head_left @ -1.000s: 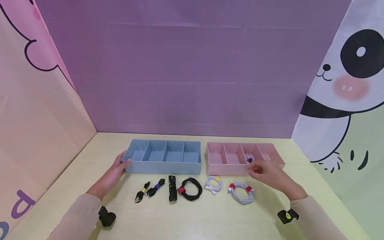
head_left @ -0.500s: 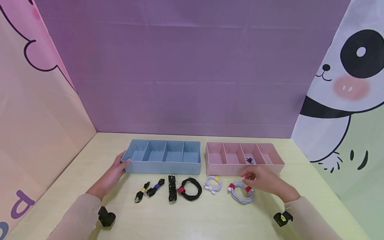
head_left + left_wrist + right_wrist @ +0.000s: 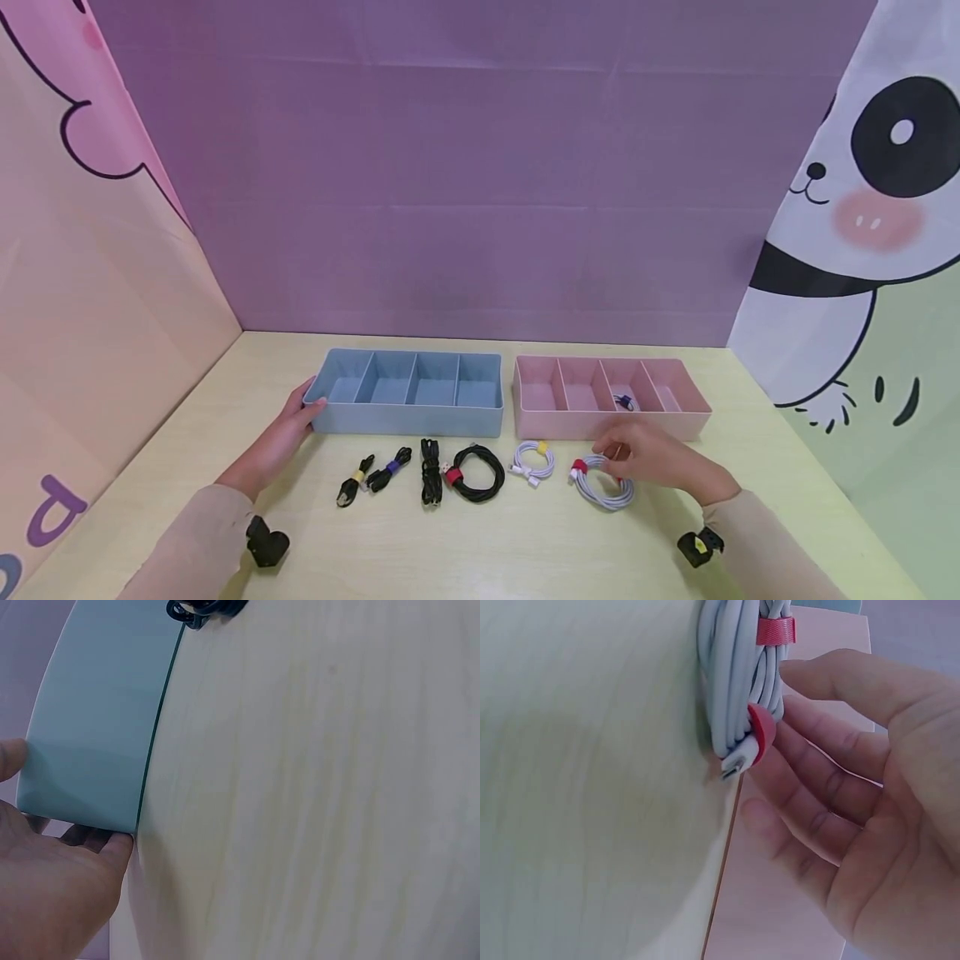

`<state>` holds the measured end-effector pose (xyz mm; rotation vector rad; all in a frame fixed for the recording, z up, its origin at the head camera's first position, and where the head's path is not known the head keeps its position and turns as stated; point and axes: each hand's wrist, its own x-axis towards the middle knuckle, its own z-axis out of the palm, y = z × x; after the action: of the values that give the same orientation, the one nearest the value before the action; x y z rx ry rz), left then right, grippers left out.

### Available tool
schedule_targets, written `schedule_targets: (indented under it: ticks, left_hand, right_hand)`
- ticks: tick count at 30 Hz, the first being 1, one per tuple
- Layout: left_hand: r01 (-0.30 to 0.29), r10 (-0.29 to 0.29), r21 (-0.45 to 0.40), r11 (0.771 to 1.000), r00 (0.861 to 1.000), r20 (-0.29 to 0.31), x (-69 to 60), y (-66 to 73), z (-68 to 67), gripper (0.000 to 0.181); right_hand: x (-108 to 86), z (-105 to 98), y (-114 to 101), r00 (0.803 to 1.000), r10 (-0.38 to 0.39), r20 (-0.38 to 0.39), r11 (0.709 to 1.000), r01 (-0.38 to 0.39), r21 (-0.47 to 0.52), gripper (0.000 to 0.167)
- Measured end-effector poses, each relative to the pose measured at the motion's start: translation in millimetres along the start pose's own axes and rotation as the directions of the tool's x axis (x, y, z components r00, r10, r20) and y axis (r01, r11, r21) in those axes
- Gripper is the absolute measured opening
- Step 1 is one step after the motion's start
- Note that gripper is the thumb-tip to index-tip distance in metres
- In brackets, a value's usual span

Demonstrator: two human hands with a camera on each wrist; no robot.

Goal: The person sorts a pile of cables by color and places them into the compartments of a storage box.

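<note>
My left hand [image 3: 277, 437] grips the left end of a blue divided organizer box [image 3: 408, 419], thumb at its rim and fingers at the end wall; the left wrist view shows the box's side [image 3: 97, 727]. My right hand [image 3: 656, 458] is at the far right part of a coiled white cable [image 3: 609, 502] with red straps. In the right wrist view, the thumb lies beside this coil [image 3: 735, 667] and the other fingers reach behind it, apart from the thumb. A pink divided organizer box [image 3: 600, 425] stands just beyond, with a small cable bundle [image 3: 624, 402] in its third compartment.
In a row before the boxes lie a black cable with a yellow tie [image 3: 356, 481], one with a purple tie [image 3: 389, 469], a folded black cable [image 3: 431, 472], a coiled black cable with a red strap [image 3: 483, 492] and a small white coil [image 3: 534, 461]. A purple backdrop [image 3: 480, 183] rises behind.
My right hand has moved from over the pink box's front edge left and down to the red-strapped white coil. The bundle in the third compartment shows more fully. My left hand has stayed put.
</note>
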<state>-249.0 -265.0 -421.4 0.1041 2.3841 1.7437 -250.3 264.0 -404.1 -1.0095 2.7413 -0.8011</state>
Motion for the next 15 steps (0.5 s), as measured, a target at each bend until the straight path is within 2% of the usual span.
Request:
schedule_targets:
  ticks: [7, 15]
  left_hand:
    - [0.014, -0.014, 0.006, 1.000, 1.000, -0.011, -0.1, 1.4, 1.1, 0.073]
    - [0.015, -0.015, 0.009, 1.000, 1.000, -0.006, 1.3, 0.4, 0.7, 0.075]
  right_hand:
    - [4.9, 4.3, 2.4, 1.000, -0.015, -0.006, 0.999, 0.015, -0.050, 0.010]
    - [8.8, 7.4, 2.8, 1.000, 0.022, 0.005, 0.998, -0.021, -0.060, 0.004]
